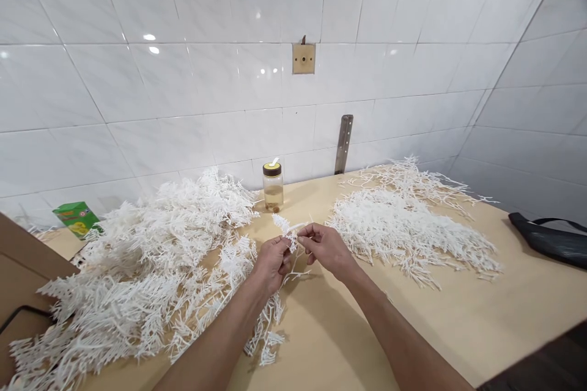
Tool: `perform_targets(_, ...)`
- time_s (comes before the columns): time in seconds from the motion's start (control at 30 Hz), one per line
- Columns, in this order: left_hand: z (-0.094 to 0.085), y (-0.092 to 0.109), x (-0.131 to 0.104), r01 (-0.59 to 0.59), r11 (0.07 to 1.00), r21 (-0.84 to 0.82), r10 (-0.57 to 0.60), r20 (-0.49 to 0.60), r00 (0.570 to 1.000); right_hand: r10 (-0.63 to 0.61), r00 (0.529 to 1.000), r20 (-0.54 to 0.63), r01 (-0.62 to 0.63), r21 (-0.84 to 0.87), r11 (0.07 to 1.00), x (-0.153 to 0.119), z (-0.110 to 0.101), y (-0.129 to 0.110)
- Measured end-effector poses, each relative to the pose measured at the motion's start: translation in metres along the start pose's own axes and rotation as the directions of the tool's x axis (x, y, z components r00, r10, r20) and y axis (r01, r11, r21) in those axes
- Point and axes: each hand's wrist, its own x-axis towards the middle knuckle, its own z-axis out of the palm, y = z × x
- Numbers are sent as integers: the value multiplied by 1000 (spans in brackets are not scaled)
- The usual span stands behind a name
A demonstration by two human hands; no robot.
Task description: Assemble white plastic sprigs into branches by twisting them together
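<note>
Between my two hands is a white branched plastic sprig (280, 223), its feathery tip pointing up and left. My left hand (273, 261) is closed around its lower part. The fingertips of my right hand (328, 248) pinch the same sprig from the other side. A large heap of white branching sprigs (151, 250) spreads to the left, with loose pieces reaching under my left forearm. To the right lies a flatter pile of white pieces (408, 226), with thin bare stems (413, 180) behind it.
A jar of pale liquid (273, 188) with a dark and yellow lid stands by the tiled wall. At far left are a green carton (77, 219) and a brown cardboard box (32, 275). A black bag (550, 237) lies at the right edge. A metal strip (343, 143) leans against the wall.
</note>
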Motion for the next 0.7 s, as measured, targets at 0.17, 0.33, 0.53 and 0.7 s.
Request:
perform_targets(0.17,-1,0,0,9,1000,3,-9,-32,999,-341,936,-86,285,-385,878,-4,5,-4)
perform_targets(0.33,2,0,-5,1,998,59,0,-15,1000,-516,855,-50,418,-523,743,-2,7,1)
perform_targets(0.53,2,-3,-4,-28,995,99,24,35,999,-464,885,-46,342,-613,712,0,8,4)
perform_targets(0.7,7,0,-12,-32,990,137,24,55,998,-307,951,-39,231,-571,787,-4,7,1)
